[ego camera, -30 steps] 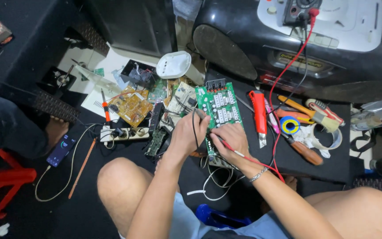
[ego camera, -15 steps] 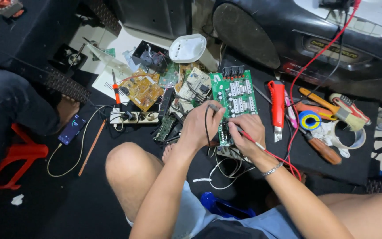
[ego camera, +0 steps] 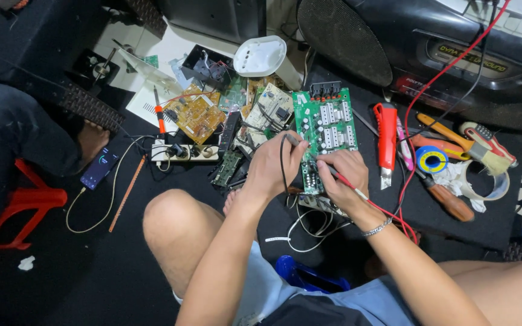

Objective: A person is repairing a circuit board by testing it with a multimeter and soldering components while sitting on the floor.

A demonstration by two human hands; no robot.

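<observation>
A green circuit board (ego camera: 326, 124) lies on the dark floor in front of me, with white relays and black connectors on it. My left hand (ego camera: 274, 164) pinches a black test probe, its tip on the board's left edge. My right hand (ego camera: 344, 176) holds a red test probe against the board's lower part; a red lead (ego camera: 418, 99) runs from it up toward a large black radio. A metal bracelet sits on my right wrist.
Other circuit boards (ego camera: 199, 116) lie to the left, beside a power strip (ego camera: 183, 152) and an orange soldering iron. A red utility knife (ego camera: 386, 140), screwdrivers, tape rolls (ego camera: 432, 159) and a brush lie at right. A phone (ego camera: 99, 168) and a red stool (ego camera: 13, 205) are at left.
The view has drifted so the scene sits lower and further right in frame. Both hands stay on the green board with the probes, shifting only slightly.
</observation>
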